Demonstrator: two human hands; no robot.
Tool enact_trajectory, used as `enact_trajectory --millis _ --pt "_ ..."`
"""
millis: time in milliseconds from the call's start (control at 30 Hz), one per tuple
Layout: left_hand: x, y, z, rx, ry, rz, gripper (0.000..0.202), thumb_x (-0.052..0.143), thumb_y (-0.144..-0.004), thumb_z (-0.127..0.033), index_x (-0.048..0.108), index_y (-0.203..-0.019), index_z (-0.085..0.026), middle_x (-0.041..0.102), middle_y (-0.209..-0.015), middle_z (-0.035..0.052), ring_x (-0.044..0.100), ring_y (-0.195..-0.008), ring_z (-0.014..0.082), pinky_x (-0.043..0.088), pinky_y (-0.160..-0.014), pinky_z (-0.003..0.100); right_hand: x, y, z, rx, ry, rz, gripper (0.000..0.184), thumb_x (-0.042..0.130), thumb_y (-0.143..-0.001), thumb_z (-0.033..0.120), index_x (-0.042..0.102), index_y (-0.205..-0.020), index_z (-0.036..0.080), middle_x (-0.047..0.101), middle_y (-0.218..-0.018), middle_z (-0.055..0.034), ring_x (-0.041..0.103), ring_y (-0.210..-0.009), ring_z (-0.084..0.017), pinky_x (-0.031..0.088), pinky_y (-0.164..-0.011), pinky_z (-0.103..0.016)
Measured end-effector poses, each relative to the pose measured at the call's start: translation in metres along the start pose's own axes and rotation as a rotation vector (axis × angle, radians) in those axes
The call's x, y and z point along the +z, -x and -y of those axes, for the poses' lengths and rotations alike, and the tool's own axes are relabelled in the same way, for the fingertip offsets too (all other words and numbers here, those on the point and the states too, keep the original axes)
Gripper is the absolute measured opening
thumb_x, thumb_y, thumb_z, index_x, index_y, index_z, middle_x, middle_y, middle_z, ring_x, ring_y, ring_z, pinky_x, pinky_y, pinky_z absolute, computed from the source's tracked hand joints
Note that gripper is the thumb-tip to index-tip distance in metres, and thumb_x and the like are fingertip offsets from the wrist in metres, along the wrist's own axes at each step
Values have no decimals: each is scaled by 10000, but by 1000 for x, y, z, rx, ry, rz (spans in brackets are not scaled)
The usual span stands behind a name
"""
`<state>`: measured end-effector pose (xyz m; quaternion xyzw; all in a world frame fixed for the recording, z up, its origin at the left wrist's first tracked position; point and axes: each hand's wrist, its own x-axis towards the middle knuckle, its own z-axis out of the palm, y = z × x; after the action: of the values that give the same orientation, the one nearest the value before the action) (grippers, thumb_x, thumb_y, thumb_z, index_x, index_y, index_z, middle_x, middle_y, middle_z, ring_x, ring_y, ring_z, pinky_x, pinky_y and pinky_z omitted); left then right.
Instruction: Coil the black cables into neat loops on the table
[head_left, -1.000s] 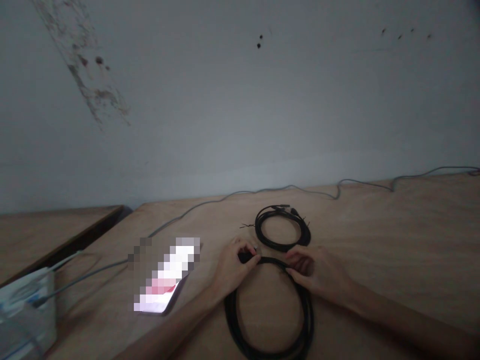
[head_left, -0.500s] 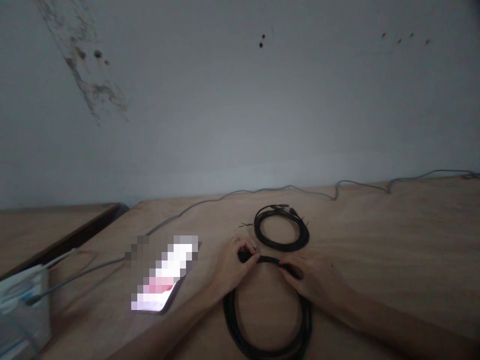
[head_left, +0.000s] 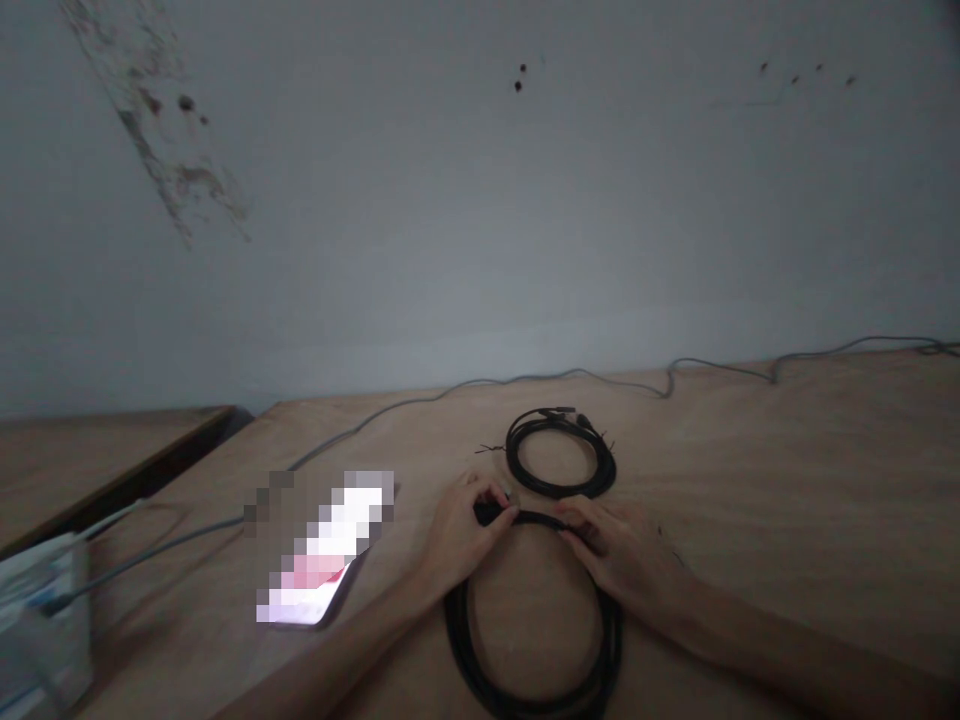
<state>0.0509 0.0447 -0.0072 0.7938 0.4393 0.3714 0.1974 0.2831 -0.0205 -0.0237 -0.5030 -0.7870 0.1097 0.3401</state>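
1. Two hands: the left hand is curled nearly shut around a dark section at the top of the nearer black cable coil. The right hand is half curled, its fingers lying on that same coil; whether it grips, I cannot tell.
2. Two black coils: the nearer lies flat on the wooden table under the hands, and the farther black cable coil lies just beyond it.
3. One smartphone lies left of the hands, its screen pixelated.
4. One grey cable runs along the table's far side.
5. One white package sits at lower left, cut off by the frame.
6. The nearer coil's lower edge is cut off, and the left hand hides what it holds, so plug or cable cannot be told.
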Motion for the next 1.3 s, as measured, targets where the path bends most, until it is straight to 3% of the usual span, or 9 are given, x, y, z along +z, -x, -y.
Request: enact_trajectory --millis 267,633,867,1133,1300 --pt "-1 0 1 2 9 20 49 704 -831 -215 679 -789 -222 689 -886 27 637 -879 223 482 -789 344 3 -3 -6 94 -63 -11 106 604 -925 158 641 -952 254 750 -919 15 714 -840 -199 513 -753 -313" --pt "-3 1 -2 -23 -34 35 68 725 -828 -266 692 -783 -227 672 -872 22 629 -854 220 473 -751 335 -3 -5 -6 159 -158 -14 136 629 -830 104 605 -765 221 689 -745 27 638 -685 -158 439 -618 -252" --pt "-3 1 -1 -9 -17 37 64 736 -828 -260 693 -797 -224 676 -900 24 629 -884 225 477 -786 346 -10 -7 -16 37 -96 75 165 596 -829 79 652 -813 234 711 -829 9 662 -785 -182 469 -714 -286" --pt "-2 2 -1 -11 -13 37 80 752 -835 -266 699 -787 -231 681 -888 14 628 -870 217 469 -781 337 -15 -8 -20 -82 -21 146 145 560 -879 99 616 -865 233 688 -880 -4 638 -797 -179 464 -715 -285" --pt "-1 2 1 -8 -12 60 80 765 -837 -270 710 -795 -230 684 -905 18 627 -894 222 461 -792 334 -15 -8 -29 -252 56 200 208 505 -876 64 623 -865 235 650 -870 -13 603 -797 -186 450 -727 -298"
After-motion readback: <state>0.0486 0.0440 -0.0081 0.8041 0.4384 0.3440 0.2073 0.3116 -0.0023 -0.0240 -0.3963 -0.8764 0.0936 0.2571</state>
